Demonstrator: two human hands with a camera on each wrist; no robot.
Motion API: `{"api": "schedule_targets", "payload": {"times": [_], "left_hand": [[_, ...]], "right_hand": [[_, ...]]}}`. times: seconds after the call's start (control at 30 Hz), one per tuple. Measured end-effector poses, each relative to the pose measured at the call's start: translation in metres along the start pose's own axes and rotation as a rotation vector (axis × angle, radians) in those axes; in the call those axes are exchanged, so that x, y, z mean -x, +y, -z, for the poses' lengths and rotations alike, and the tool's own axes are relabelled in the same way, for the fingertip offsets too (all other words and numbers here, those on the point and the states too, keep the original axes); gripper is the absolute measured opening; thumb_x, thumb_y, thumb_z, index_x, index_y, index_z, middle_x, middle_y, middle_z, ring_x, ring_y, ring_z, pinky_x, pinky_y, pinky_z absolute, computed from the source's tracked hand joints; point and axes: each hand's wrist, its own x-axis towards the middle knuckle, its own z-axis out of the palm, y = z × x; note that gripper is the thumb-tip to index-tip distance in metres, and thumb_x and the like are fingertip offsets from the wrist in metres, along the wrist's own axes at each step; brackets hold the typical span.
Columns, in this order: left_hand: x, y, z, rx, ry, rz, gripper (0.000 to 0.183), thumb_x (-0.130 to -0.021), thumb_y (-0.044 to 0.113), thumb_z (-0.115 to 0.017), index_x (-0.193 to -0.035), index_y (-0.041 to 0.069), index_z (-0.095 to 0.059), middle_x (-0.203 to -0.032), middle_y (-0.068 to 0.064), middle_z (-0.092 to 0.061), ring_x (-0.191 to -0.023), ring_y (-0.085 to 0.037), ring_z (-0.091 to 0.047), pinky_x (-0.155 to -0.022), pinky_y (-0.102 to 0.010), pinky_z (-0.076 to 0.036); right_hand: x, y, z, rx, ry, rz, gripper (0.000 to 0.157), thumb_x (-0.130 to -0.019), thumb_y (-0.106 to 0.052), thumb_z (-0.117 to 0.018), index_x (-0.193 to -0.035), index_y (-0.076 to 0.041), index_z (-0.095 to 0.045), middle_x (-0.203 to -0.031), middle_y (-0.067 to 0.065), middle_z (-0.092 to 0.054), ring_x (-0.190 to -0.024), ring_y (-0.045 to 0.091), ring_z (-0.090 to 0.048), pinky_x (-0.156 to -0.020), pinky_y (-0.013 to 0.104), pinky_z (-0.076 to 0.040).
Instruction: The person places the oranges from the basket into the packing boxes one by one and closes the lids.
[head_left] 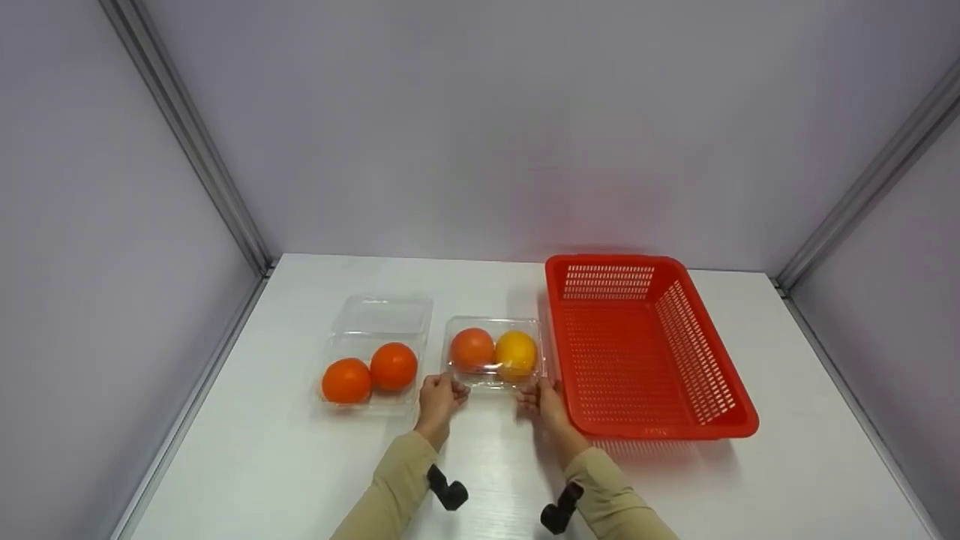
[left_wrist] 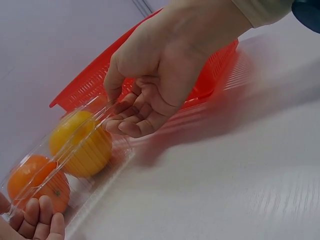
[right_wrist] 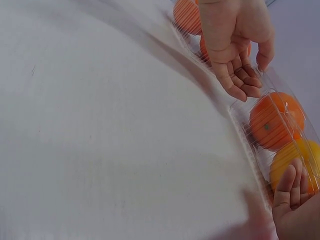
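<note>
A clear plastic clamshell box (head_left: 455,326) stands at the middle of the table with its lid folded over the base. Inside it an orange (head_left: 472,349) lies on the left and a yellow fruit (head_left: 516,351) on the right, side by side. My left hand (head_left: 439,403) pinches the rim at the box's front left corner, thumb above and curled fingers below. At the front right corner, my right hand (left_wrist: 155,70) holds the rim the same way, as the left wrist view shows. Both fruits show through the ribbed plastic wall in the right wrist view.
To the left a second clear box lies with its lid (head_left: 382,315) flipped back, holding two oranges (head_left: 347,381). A large red perforated basket (head_left: 724,431) stands close to the right of my right hand. Pale walls enclose the white table (head_left: 225,457) at the back and sides.
</note>
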Motion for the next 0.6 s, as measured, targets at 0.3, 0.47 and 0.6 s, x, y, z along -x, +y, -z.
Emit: {"api": "schedule_targets", "payload": {"times": [0.3,0.47,0.6], "left_hand": [[-0.0008,0.0004,-0.0002,0.012,-0.005,-0.005,0.018,-0.102,0.013,-0.037,-0.106,-0.004,-0.044,-0.080,-0.004,-0.053,-0.077,-0.013,-0.059,-0.085,-0.034,-0.058],[0.0003,0.0004,0.0006,0.001,-0.008,-0.018,0.016,-0.102,0.009,-0.036,-0.105,-0.004,-0.044,-0.081,-0.005,-0.054,-0.078,-0.013,-0.060,-0.089,-0.036,-0.058],[0.0010,-0.0002,0.0008,-0.006,-0.010,-0.023,0.017,-0.102,0.009,-0.035,-0.107,-0.005,-0.044,-0.083,-0.006,-0.054,-0.079,-0.013,-0.061,-0.089,-0.036,-0.058]], "right_hand": [[0.0066,-0.0073,-0.0015,-0.029,-0.028,-0.063,0.033,-0.106,-0.021,-0.027,-0.091,-0.006,-0.052,-0.067,-0.006,-0.062,-0.064,0.006,-0.060,-0.069,0.023,-0.051],[0.0077,-0.0071,-0.0021,0.007,0.000,-0.072,0.030,-0.105,-0.021,-0.029,-0.094,-0.004,-0.052,-0.071,-0.004,-0.062,-0.066,0.007,-0.060,-0.070,0.024,-0.053],[0.0031,-0.0029,-0.0029,0.025,0.049,-0.047,0.029,-0.105,-0.022,-0.033,-0.096,-0.003,-0.053,-0.072,-0.004,-0.062,-0.066,0.007,-0.061,-0.068,0.023,-0.053]]}}
